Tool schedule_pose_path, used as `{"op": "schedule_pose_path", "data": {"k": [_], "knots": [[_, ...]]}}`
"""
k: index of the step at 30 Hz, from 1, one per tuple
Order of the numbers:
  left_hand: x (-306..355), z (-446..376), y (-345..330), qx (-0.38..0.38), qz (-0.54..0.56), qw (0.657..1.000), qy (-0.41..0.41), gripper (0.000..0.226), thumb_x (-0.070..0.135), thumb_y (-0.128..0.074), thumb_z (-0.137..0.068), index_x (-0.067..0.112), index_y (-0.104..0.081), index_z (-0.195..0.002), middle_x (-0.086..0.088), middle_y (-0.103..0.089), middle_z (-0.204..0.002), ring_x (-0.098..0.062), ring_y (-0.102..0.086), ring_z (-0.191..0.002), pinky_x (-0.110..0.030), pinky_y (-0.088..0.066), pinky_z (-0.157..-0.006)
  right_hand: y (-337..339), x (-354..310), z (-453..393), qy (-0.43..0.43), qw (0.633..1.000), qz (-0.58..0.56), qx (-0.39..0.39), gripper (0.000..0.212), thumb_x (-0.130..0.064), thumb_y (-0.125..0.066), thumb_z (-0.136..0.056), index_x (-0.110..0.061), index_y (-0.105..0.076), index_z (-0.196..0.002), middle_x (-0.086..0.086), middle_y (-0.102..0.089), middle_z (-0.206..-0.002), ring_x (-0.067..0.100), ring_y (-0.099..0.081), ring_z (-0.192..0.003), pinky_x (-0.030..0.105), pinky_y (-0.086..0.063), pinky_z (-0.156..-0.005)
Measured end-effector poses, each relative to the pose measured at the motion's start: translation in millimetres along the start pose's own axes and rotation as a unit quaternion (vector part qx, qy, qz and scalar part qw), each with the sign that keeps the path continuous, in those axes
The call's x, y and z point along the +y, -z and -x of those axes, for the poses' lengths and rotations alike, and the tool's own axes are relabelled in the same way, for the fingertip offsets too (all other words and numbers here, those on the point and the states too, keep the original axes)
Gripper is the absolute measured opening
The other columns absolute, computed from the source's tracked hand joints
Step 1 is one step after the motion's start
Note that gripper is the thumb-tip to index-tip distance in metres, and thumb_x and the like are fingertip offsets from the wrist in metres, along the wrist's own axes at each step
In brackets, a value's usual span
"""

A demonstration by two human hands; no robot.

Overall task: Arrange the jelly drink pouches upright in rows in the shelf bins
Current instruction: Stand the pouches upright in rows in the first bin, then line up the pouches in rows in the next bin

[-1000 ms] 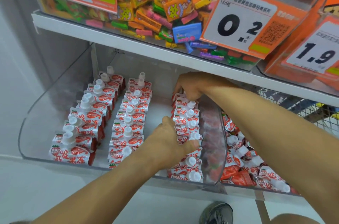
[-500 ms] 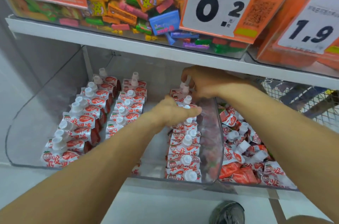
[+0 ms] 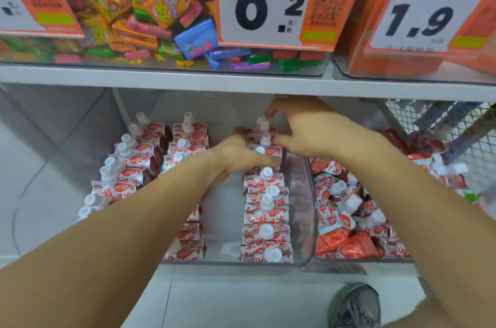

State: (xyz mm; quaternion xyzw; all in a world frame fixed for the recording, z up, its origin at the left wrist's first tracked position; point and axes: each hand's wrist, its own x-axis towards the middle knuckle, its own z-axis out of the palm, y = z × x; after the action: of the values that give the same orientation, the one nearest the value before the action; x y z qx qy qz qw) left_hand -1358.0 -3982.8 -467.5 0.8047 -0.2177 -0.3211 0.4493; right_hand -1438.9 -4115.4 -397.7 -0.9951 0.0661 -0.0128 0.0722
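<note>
1. A clear plastic bin (image 3: 300, 260) sits on the lower shelf, under a white shelf board (image 3: 188, 80).
2. Inside it, jelly drink pouches (image 3: 265, 216) with white caps stand upright in three rows: a left row (image 3: 126, 166), a middle row (image 3: 188, 139) and a right row against the bin's right wall.
3. The left hand (image 3: 236, 153) reaches in over the right row, near its back end, with the fingers lying across the pouches there; the thumb side touches a pouch just below the hand. The fingers are loosely curled and I cannot tell whether they grip anything.
4. The right hand (image 3: 308, 129) is at the very back of the same row, its fingertips pinching the cap of the rearmost pouch (image 3: 261, 123), which stands upright.
5. The two hands are close together, almost touching, at the back of the right row.
6. To the right, a second bin (image 3: 362, 258) holds more pouches lying in a loose heap.
7. On the shelf above, a clear bin of mixed sweets (image 3: 150, 13) carries an orange price tag (image 3: 271, 0) reading 0.2; another tag (image 3: 424, 11) reads 1.9.
8. A grey shoe (image 3: 354, 306) shows on the floor below.
</note>
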Motion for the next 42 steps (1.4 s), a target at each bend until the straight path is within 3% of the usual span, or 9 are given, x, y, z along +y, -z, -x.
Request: {"op": "schedule_pose_path", "data": {"k": [5,9,12,15,18,20,22,27,42], "knots": [[2.9,8.5,-4.2,-0.039,0.028,0.999,0.008,0.046,0.026,-0.087,-0.064,0.026,-0.059,-0.100,0.006,-0.069,-0.099,-0.009,-0.065,-0.092,-0.028,-0.052,-0.086,-10.9,3.6,41.3,-0.045,0.991,-0.109,0.070,0.059,-0.035,-0.064,-0.090,-0.022,-0.044,-0.144,0.004,-0.054,-0.136,0.020,-0.056,-0.117,0.022,-0.041,-0.092],[19.9,24.0,-2.0,-0.053,0.057,0.996,0.032,0.055,0.032,-0.078,-0.077,0.016,-0.050,-0.121,0.007,-0.064,-0.100,-0.007,-0.060,-0.092,-0.026,-0.042,-0.089,-11.1,10.6,74.3,-0.036,0.966,-0.243,0.080,0.055,-0.046,-0.064,-0.090,-0.024,-0.050,-0.139,-0.001,-0.053,-0.138,0.009,-0.057,-0.119,0.028,-0.048,-0.103],[40.3,44.6,-5.7,0.157,-0.062,0.986,0.010,0.026,0.031,-0.065,-0.087,0.015,-0.056,-0.106,0.003,-0.059,-0.086,-0.014,-0.054,-0.077,-0.023,-0.040,-0.072,-1.2,25.6,101.1,-0.018,0.958,-0.252,0.139,0.024,-0.029,-0.072,-0.089,-0.021,-0.071,-0.111,-0.009,-0.069,-0.106,-0.001,-0.065,-0.093,0.018,-0.053,-0.084],[58.9,85.9,-23.6,0.308,-0.158,0.916,-0.203,0.016,0.021,-0.062,-0.087,0.016,-0.066,-0.101,0.009,-0.064,-0.090,-0.009,-0.056,-0.079,-0.015,-0.043,-0.069,3.2,48.7,129.5,-0.012,0.966,-0.243,0.084,0.009,-0.023,-0.079,-0.084,-0.020,-0.074,-0.090,-0.013,-0.071,-0.081,-0.002,-0.065,-0.074,0.012,-0.050,-0.066],[84.6,118.6,-52.6,0.121,-0.133,0.909,-0.375,0.013,0.009,-0.066,-0.084,0.021,-0.069,-0.088,0.009,-0.069,-0.079,-0.009,-0.064,-0.074,-0.016,-0.049,-0.072,-4.2,69.2,152.4,-0.014,0.975,-0.214,-0.063,0.018,-0.032,-0.084,-0.076,-0.023,-0.073,-0.088,-0.010,-0.071,-0.077,0.000,-0.063,-0.067,0.010,-0.045,-0.060],[102.7,121.5,-72.3,-0.056,-0.181,0.915,-0.356,0.009,0.019,-0.068,-0.085,0.023,-0.069,-0.093,0.008,-0.070,-0.079,-0.010,-0.066,-0.072,-0.023,-0.053,-0.069,-14.5,76.7,159.1,0.012,0.987,-0.126,-0.100,0.029,-0.048,-0.081,-0.072,-0.029,-0.072,-0.093,-0.011,-0.069,-0.086,0.004,-0.062,-0.076,0.021,-0.049,-0.069],[113.4,105.7,-87.4,-0.123,-0.370,0.866,-0.313,0.020,0.037,-0.065,-0.085,0.025,-0.065,-0.102,0.008,-0.069,-0.088,-0.010,-0.065,-0.079,-0.027,-0.052,-0.072,-23.0,80.9,159.9,0.019,0.992,-0.082,-0.093,0.036,-0.055,-0.079,-0.070,-0.033,-0.070,-0.096,-0.008,-0.062,-0.099,0.013,-0.057,-0.091,0.034,-0.051,-0.078],[102.0,75.7,-115.8,-0.145,-0.600,0.778,-0.116,0.056,0.055,-0.072,-0.073,0.019,-0.051,-0.112,0.001,-0.058,-0.101,-0.020,-0.054,-0.087,-0.031,-0.047,-0.073,-20.9,93.9,162.9,-0.007,0.986,-0.108,-0.124,0.045,-0.050,-0.085,-0.069,-0.036,-0.066,-0.108,-0.002,-0.034,-0.126,0.016,-0.042,-0.113,0.033,-0.046,-0.094],[96.2,95.9,-107.9,-0.104,-0.461,0.869,-0.146,0.027,0.018,-0.068,-0.075,0.023,-0.045,-0.087,0.006,-0.053,-0.083,-0.015,-0.054,-0.072,-0.029,-0.045,-0.057,-14.9,131.3,166.6,-0.001,0.985,-0.153,-0.085,0.040,-0.004,-0.080,-0.071,-0.037,-0.073,-0.093,-0.015,-0.063,-0.104,0.009,-0.060,-0.097,0.036,-0.051,-0.087]]}}
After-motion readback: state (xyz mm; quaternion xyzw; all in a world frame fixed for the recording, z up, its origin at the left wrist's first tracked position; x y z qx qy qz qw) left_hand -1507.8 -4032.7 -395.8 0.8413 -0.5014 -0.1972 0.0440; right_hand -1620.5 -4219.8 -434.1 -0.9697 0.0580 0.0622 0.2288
